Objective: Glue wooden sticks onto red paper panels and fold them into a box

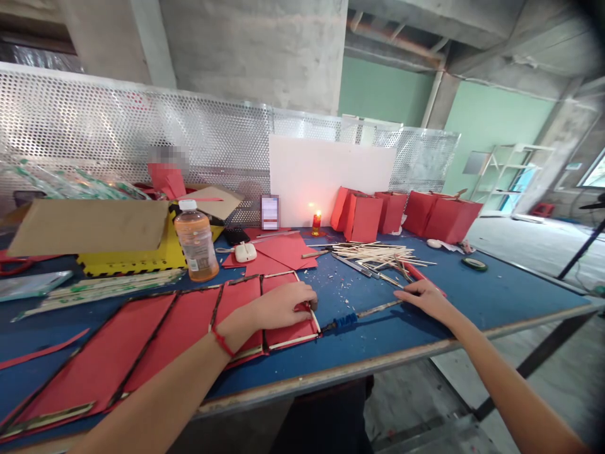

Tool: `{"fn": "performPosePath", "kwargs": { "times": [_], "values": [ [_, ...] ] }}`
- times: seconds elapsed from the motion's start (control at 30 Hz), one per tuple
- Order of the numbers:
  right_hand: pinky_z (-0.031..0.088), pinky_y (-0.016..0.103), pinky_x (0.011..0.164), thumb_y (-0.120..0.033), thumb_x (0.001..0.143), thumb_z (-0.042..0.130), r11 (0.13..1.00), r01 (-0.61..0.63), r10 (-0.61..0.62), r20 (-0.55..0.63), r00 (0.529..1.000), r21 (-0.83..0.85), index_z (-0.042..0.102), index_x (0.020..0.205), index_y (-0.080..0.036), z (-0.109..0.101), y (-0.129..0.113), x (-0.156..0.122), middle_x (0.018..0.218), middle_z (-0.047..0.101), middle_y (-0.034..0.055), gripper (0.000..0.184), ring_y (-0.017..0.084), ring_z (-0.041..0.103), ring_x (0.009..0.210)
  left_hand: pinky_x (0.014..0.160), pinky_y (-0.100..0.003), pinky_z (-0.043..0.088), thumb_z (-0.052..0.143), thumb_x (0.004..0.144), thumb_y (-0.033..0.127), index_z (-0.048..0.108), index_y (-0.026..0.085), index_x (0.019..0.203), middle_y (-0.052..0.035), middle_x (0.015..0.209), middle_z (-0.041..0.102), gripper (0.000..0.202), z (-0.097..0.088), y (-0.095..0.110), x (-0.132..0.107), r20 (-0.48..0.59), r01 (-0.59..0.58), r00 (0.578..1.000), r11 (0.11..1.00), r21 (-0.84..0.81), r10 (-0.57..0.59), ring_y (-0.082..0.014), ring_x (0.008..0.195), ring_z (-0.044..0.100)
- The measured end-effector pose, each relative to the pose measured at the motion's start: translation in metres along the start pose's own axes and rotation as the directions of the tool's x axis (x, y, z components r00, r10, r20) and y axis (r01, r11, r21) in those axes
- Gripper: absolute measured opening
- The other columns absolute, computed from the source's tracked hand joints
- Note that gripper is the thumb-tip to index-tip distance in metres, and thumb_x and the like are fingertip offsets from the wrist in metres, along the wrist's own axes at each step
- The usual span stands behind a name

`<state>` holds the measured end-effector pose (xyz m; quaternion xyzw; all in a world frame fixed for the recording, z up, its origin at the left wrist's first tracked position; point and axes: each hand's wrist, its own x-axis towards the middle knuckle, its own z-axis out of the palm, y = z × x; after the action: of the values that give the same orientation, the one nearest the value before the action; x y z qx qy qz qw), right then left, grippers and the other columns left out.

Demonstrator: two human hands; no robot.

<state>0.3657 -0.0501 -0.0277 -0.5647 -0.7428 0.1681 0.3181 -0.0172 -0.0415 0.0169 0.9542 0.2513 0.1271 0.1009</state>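
Observation:
My left hand point(282, 304) rests with curled fingers on the right end of a long red paper panel strip point(155, 334) framed with thin sticks, lying on the blue table point(472, 296). My right hand point(425, 297) lies flat, fingers stretched, beside the tip of a blue-handled tool point(363, 313) and near a red-handled tool point(416, 274). A pile of thin wooden sticks point(378, 253) sits just beyond it.
An orange drink bottle point(196, 241), a cardboard sheet point(89, 226) over a yellow box, a lit red candle point(316, 222), a phone point(270, 212), folded red paper boxes point(406, 214), a tape roll point(474, 263). Perforated metal screen behind; table edge close in front.

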Motion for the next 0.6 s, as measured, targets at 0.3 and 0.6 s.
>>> {"fn": "performPosePath", "kwargs": {
  "times": [0.3, 0.6],
  "values": [
    [0.021, 0.028, 0.048, -0.069, 0.075, 0.056, 1.000, -0.011, 0.011, -0.007, 1.000, 0.005, 0.039, 0.046, -0.020, 0.0001, -0.0014, -0.0004, 0.051, 0.026, -0.0041, 0.059, 0.010, 0.025, 0.049, 0.081, -0.028, 0.046, 0.057, 0.084, 0.022, 0.063, 0.018, 0.089, -0.0051, 0.096, 0.065, 0.009, -0.0040, 0.0027, -0.0015, -0.015, -0.018, 1.000, 0.999, -0.029, 0.017, -0.0175, 0.088, 0.060],
    [0.021, 0.028, 0.048, -0.070, 0.074, 0.057, 1.000, -0.023, 0.024, -0.006, 1.000, 0.007, 0.037, 0.046, -0.020, 0.0006, -0.0007, -0.0003, 0.051, 0.026, -0.0042, 0.061, 0.010, 0.024, 0.050, 0.091, -0.037, 0.045, 0.047, 0.091, 0.056, 0.064, 0.020, 0.114, -0.0096, 0.111, 0.060, 0.046, 0.0043, -0.0021, -0.0002, -0.016, 0.075, 0.997, 0.995, -0.070, -0.076, -0.0227, 0.102, 0.056]
  ]
}}
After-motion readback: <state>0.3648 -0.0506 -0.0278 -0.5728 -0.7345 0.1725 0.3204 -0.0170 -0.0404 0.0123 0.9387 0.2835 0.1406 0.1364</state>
